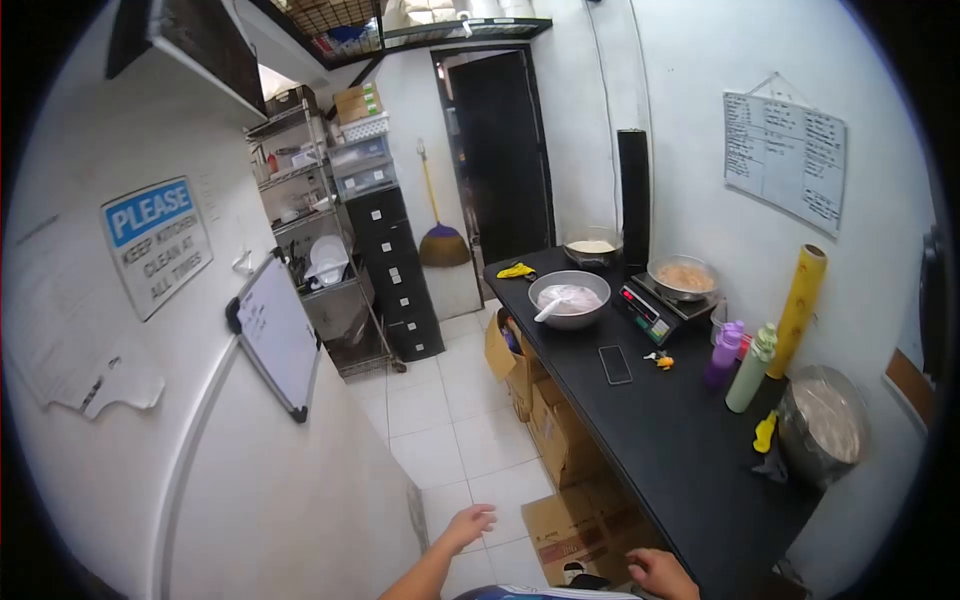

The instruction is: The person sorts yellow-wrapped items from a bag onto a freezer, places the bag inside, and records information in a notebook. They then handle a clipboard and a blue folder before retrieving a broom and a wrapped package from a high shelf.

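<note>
My left hand (470, 526) hangs in the air over the tiled floor, fingers loosely bent and apart, holding nothing. Near the front edge of the black table (640, 425), my right hand (662, 574) is low in view with half-curled fingers and nothing visible in it. On the table are a metal bowl (593, 316) with white powder and a white scoop (549, 309), a digital scale (645, 318) bearing a bowl of light brown contents (686, 278), a phone (615, 365) and keys (662, 361).
Purple (724, 357) and green (752, 370) bottles, a yellow roll (797, 312) and a large covered bowl (826, 425) stand at the right. Cardboard boxes (565, 432) sit under the table. A wall and whiteboard (278, 330) flank the left; a black door (503, 160) is ahead.
</note>
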Demonstrator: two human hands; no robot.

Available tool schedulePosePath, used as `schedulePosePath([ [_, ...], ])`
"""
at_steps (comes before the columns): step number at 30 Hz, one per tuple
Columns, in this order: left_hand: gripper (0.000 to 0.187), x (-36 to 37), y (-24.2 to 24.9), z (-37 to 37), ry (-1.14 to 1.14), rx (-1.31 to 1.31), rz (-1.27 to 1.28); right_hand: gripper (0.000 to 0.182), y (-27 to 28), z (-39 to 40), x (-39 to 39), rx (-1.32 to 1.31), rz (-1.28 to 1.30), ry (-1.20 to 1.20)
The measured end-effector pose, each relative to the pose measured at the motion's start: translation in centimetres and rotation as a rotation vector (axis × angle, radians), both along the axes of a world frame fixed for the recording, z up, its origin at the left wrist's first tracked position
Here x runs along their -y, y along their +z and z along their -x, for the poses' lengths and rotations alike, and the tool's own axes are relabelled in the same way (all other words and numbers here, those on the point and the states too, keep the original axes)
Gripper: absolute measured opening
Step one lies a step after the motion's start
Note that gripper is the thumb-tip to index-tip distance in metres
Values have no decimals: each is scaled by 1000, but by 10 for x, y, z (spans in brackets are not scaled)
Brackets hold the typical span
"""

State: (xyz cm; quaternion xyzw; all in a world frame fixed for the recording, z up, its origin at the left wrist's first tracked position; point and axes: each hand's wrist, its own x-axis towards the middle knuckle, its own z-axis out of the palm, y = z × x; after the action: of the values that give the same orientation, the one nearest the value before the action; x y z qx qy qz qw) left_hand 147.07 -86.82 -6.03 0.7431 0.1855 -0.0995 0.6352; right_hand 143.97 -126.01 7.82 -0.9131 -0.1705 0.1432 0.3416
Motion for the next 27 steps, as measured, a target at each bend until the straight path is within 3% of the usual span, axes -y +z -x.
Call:
schedulePosePath([
  [4, 36, -17, -6, -48, 197, -144, 12, 29, -28, -150, -19, 69, -71, 207],
  [7, 36, -32, 13, -83, 213, -153, -30, 30, -12, -236, -53, 61, -109, 341],
  [11, 35, -70, 18, -112, 399, -76, -47, 30, -21, -334, -119, 78, -149, 546],
  [17, 34, -179, -34, -145, 643, -127, 67, 32, -12, -428, -245, 73, -258, 701],
  [20, 41, -264, -94, -186, 514, -12, -168, 32, -27, -471, -306, 40, -294, 709],
  [21, 39, -292, -95, -212, 532, -40, -104, 32, -26, -492, -328, 46, -305, 697],
  [23, 35, -321, -51, -268, 573, -113, 33, 32, -22, -524, -367, 94, -275, 668],
  [27, 36, -375, 17, -392, 419, -18, -33, 29, 1, -571, -431, -58, -205, 492],
])
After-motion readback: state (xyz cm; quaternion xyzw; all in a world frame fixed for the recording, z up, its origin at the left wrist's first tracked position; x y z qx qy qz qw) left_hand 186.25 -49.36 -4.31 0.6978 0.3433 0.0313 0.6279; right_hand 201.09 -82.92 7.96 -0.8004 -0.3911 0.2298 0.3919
